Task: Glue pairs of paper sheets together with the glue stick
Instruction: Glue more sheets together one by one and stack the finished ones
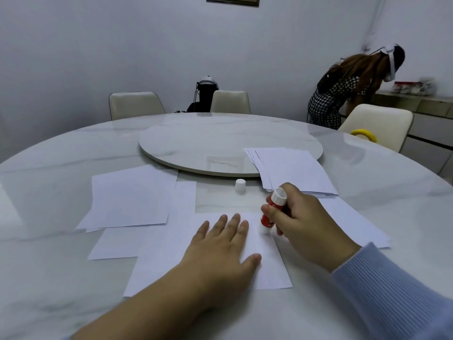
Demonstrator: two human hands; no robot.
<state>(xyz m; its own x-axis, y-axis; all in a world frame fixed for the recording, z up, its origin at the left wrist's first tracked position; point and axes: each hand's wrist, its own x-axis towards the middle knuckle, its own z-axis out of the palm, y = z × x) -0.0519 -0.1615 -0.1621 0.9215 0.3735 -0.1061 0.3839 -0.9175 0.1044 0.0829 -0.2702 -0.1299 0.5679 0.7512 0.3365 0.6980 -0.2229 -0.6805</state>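
On the round marble table (73, 278), your flat left hand (220, 251) is pinning the near white paper sheet (161, 266) while your right hand (301, 224) is gripping the red glue stick (269, 217), tip touching it.

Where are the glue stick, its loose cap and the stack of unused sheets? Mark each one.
glue stick (267, 220): head view, on its red barrel.
cap (240, 185): head view, on its side wall.
stack of sheets (294, 168): head view, middle of the top sheet.
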